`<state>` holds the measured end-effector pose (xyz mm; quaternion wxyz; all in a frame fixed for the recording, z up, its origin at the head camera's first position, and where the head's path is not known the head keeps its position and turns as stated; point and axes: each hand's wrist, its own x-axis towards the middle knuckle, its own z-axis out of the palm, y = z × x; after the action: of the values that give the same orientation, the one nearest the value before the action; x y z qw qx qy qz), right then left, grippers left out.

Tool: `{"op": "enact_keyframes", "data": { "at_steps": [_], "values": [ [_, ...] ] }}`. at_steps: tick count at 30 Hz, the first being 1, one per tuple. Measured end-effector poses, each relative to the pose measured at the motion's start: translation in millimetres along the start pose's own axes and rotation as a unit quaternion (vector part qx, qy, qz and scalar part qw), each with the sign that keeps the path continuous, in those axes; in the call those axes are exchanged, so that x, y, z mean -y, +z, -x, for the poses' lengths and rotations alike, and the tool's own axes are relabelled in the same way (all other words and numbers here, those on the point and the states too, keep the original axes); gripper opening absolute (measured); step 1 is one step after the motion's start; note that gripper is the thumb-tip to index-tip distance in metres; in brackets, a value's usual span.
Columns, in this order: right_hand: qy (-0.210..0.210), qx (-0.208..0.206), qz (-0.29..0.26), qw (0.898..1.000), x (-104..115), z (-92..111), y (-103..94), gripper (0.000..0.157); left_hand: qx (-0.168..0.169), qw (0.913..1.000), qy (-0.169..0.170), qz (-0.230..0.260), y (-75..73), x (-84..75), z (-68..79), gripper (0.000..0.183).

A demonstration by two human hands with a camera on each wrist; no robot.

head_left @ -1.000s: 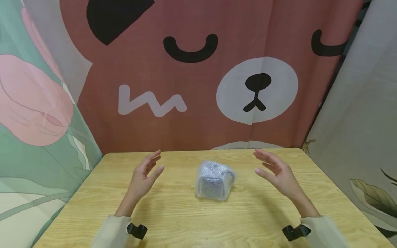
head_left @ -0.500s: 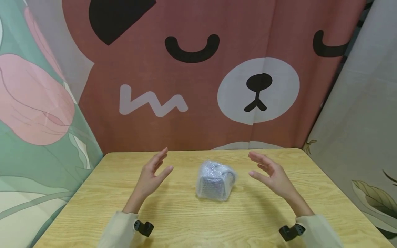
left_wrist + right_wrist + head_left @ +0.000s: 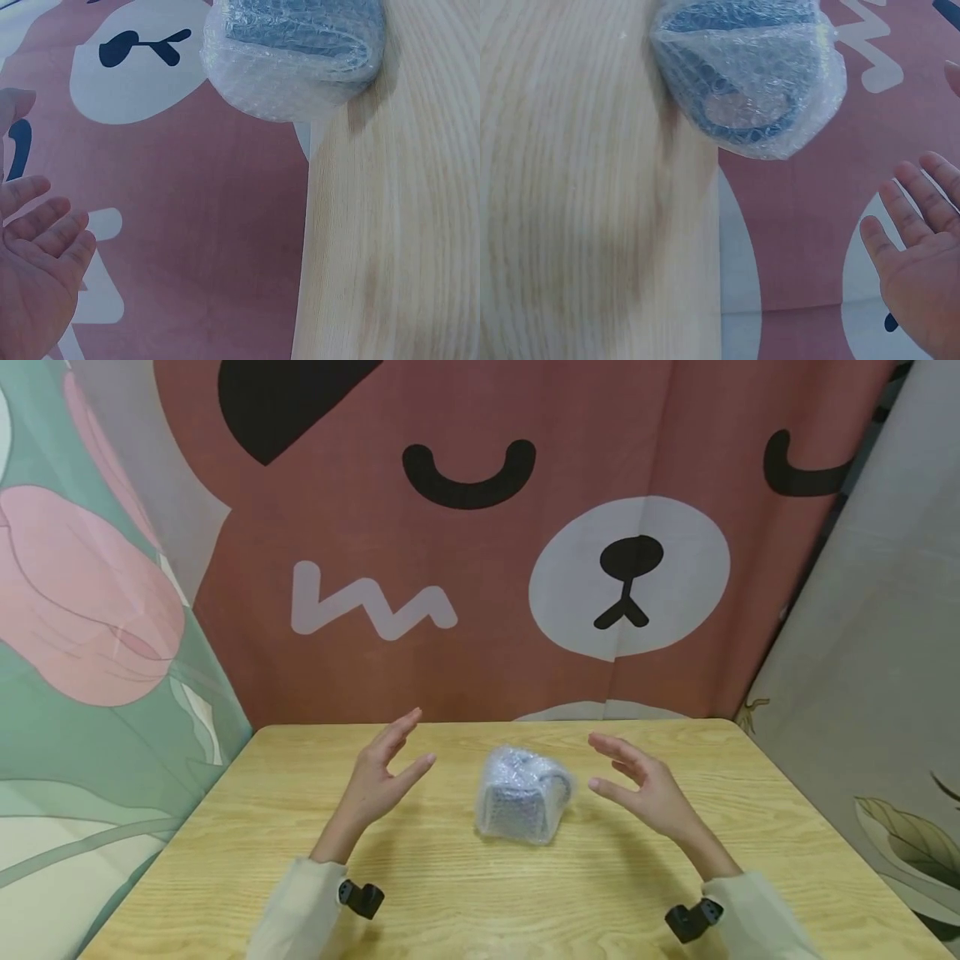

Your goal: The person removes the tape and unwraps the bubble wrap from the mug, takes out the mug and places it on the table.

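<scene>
Left hand (image 3: 378,781) and right hand (image 3: 643,785) hover with fingers spread, gripping nothing, either side of the package (image 3: 521,802) on the table (image 3: 465,902), whose slick-looking bubble wrap (image 3: 262,82) could slip if palms meet it unevenly!

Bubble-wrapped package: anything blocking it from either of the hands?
Nothing visible. The bubble-wrapped package sits on the table between the left hand and the right hand, touching neither; the head view shows an unobstructed gap each side.

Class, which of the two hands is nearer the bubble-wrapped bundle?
The right hand: in the head view, the gap between it and the bubble-wrapped bundle is narrower than the gap from the left hand.
</scene>
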<state>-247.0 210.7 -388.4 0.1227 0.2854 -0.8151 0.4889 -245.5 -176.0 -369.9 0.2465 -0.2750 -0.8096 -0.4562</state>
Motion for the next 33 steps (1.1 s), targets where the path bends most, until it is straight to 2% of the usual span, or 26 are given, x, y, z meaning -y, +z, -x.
{"op": "enact_keyframes", "data": {
  "at_steps": [11,22,29,33],
  "values": [
    [0.015,0.020,0.006,1.000,-10,0,16.4,0.059,0.000,0.9975,0.059,-0.038,8.9,-0.4,-1.3,0.062],
    [0.014,0.016,0.011,1.000,-13,-4,25.3,0.060,0.000,0.9950,0.094,-0.036,21.1,-2.3,1.7,0.059],
    [0.018,0.021,0.002,1.000,-14,-6,29.4,0.061,0.000,0.9851,0.164,-0.050,33.4,-5.1,2.6,0.054],
    [0.015,0.026,-0.010,0.999,-18,-8,30.5,0.061,0.007,0.9821,0.177,-0.063,40.6,-7.7,3.6,0.053]
  ]
}}
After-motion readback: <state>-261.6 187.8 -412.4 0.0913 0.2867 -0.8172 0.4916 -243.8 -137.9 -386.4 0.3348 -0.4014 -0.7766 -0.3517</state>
